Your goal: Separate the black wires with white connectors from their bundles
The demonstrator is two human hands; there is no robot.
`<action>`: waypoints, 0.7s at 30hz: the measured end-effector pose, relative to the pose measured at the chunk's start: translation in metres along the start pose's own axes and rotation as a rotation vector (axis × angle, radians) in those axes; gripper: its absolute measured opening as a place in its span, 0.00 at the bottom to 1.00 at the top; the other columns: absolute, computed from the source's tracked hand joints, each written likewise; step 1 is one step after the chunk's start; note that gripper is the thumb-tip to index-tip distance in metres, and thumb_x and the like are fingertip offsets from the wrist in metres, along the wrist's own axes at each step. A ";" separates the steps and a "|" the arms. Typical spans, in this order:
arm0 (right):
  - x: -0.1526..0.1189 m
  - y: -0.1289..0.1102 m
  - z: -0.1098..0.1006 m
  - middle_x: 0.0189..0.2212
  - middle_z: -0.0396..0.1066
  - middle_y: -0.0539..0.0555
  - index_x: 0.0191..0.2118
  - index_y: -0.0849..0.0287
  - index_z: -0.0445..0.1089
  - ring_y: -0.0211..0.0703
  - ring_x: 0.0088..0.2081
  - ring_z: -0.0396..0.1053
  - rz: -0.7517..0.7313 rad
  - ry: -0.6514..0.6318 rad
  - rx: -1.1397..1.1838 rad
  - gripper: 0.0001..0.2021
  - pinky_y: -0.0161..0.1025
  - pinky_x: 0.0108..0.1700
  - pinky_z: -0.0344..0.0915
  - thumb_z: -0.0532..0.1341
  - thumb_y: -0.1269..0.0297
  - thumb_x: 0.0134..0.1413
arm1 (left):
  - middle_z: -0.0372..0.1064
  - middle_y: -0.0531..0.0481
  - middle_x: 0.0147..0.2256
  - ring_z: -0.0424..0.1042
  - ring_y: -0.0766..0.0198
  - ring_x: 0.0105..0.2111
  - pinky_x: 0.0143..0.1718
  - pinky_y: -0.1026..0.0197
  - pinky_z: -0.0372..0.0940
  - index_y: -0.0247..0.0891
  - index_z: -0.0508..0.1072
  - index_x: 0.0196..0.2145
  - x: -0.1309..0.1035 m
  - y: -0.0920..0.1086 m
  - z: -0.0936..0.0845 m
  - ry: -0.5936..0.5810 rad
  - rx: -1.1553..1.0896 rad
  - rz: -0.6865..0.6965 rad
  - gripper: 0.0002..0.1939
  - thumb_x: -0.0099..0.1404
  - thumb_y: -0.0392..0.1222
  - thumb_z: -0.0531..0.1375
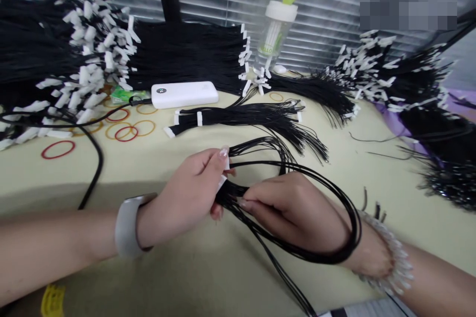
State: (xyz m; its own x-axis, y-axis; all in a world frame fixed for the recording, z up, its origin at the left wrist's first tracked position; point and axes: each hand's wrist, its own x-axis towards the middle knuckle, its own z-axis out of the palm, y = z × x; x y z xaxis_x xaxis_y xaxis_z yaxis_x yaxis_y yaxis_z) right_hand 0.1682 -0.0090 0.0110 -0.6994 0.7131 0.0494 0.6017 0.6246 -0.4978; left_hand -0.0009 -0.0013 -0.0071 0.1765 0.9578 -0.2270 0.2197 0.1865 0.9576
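A bundle of thin black cables point(260, 228) lies across both hands, part of it bent into a loop around my right wrist. My left hand point(197, 183) is closed on the bundle near white connector ends, which show between thumb and fingers. My right hand point(293, 205) pinches the cables just beside the left, thumb and fingertips pressed together. The loose cable ends hang down toward the table's front edge. Behind my hands lies another black cable bundle point(238, 116) with white tags.
Large piles of black cables with white connectors point(186, 54) line the back and the right side. A white power bank point(185, 94) with a black cord lies behind my left hand, near red and yellow rubber bands point(126, 132). A clear bottle point(275, 34) stands by the blinds.
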 end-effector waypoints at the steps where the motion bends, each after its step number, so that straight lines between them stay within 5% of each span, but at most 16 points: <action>1: 0.000 0.000 0.000 0.16 0.55 0.44 0.24 0.61 0.63 0.26 0.19 0.48 -0.002 0.002 -0.005 0.10 0.28 0.23 0.45 0.50 0.66 0.54 | 0.60 0.58 0.17 0.58 0.75 0.09 0.09 0.72 0.56 0.37 0.61 0.25 0.000 0.000 0.000 -0.003 0.005 0.000 0.20 0.60 0.57 0.45; 15: 0.002 -0.001 0.003 0.18 0.62 0.45 0.27 0.59 0.65 0.27 0.21 0.53 -0.047 0.038 -0.097 0.08 0.28 0.25 0.48 0.50 0.67 0.53 | 0.60 0.58 0.17 0.59 0.76 0.10 0.10 0.74 0.56 0.37 0.61 0.25 -0.001 0.001 -0.001 -0.021 0.037 0.020 0.19 0.61 0.55 0.44; 21: -0.002 0.014 -0.029 0.13 0.56 0.44 0.19 0.61 0.64 0.25 0.16 0.48 0.056 -0.043 -0.225 0.08 0.27 0.19 0.46 0.53 0.72 0.44 | 0.62 0.57 0.19 0.58 0.76 0.09 0.09 0.73 0.55 0.37 0.61 0.25 -0.003 0.001 0.000 -0.016 0.014 0.009 0.19 0.60 0.56 0.45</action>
State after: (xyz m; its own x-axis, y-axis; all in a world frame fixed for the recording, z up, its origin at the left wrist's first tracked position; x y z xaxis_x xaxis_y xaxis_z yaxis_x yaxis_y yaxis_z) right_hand 0.1891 0.0079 0.0284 -0.6753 0.7375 -0.0127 0.7078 0.6431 -0.2925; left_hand -0.0018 -0.0039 -0.0059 0.1937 0.9557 -0.2217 0.2319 0.1749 0.9569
